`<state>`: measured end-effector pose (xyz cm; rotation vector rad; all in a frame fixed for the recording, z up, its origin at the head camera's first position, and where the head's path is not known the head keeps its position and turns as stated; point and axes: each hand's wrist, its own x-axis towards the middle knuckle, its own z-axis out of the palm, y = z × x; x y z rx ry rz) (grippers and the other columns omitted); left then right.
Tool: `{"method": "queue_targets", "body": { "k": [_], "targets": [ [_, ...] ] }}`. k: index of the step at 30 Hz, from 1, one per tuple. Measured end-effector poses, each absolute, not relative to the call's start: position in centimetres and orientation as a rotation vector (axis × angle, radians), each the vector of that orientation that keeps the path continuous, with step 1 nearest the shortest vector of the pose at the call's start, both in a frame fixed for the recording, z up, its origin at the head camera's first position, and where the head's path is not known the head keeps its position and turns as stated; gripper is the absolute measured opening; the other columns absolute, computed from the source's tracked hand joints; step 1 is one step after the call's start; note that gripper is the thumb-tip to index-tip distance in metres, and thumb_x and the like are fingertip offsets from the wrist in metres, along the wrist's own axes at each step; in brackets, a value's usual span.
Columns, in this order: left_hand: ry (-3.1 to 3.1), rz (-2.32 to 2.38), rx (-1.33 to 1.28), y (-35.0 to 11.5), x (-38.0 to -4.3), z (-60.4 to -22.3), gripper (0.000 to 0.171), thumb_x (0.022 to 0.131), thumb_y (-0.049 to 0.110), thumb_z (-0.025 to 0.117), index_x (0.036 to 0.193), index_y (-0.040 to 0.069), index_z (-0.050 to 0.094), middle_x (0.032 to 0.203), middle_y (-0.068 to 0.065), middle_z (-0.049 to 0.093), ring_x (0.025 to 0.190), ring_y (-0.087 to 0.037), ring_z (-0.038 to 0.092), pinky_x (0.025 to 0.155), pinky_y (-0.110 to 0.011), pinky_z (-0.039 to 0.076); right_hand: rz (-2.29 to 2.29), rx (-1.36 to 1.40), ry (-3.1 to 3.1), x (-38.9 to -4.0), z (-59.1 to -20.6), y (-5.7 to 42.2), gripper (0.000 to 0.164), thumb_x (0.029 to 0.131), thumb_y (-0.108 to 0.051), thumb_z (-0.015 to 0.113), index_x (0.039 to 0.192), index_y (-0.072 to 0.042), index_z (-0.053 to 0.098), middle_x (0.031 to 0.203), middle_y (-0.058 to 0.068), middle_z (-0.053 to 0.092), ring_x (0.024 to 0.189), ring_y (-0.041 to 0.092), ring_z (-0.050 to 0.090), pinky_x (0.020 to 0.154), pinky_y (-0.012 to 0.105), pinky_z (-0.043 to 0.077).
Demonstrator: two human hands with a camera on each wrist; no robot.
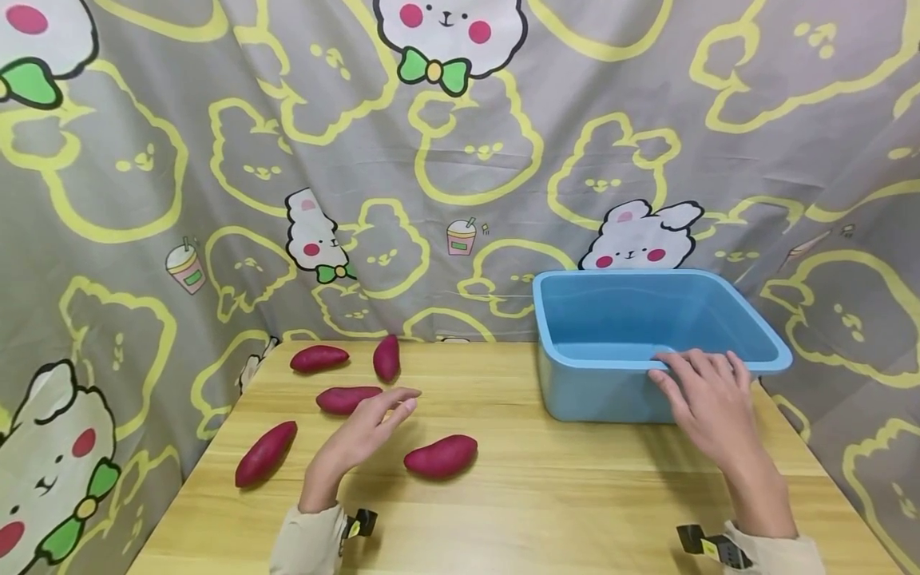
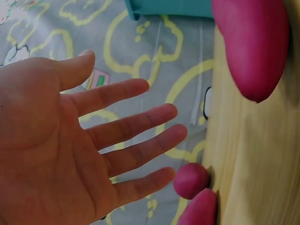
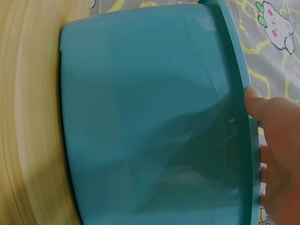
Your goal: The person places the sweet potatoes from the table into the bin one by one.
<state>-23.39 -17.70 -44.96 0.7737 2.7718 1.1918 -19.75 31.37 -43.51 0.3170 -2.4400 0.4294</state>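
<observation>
My left hand [image 1: 370, 431] hovers over the table with its fingers spread, holding nothing, as the left wrist view shows. Just beyond it lies a purple sweet potato [image 1: 345, 400], partly covered by the hand in the head view. Another sweet potato [image 1: 442, 458] is to its right, large in the left wrist view [image 2: 258, 47]. At the right, a blue plastic tub [image 1: 611, 395] stands upright on the table. My right hand [image 1: 711, 399] grips its near rim, thumb [image 3: 255, 103] at the edge and the fingertips hidden behind the rim.
More sweet potatoes lie on the left: one at the back left [image 1: 319, 358], one near the back edge [image 1: 386, 358], one by the left edge [image 1: 266, 454]. A patterned grey curtain [image 1: 446, 176] hangs behind and beside the wooden table [image 1: 532, 511].
</observation>
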Motion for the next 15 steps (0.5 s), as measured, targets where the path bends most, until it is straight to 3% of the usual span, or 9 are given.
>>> {"method": "queue_targets", "body": {
  "k": [15],
  "targets": [
    [2.629, 1.101, 0.884, -14.4, -23.1, -46.7, 0.043, 0.11, 0.03, 0.049, 0.135, -0.003, 0.06, 0.132, -0.02, 0.065, 0.118, -0.038, 0.063, 0.1, -0.056, 0.048, 0.391, 0.288, -2.438, -20.1, -43.9, 31.4, 0.028, 0.102, -0.027, 0.063, 0.123, -0.008, 0.063, 0.113, 0.021, 0.06, 0.113, 0.048, 0.046, 0.112, 0.071, 0.013]
  ]
}}
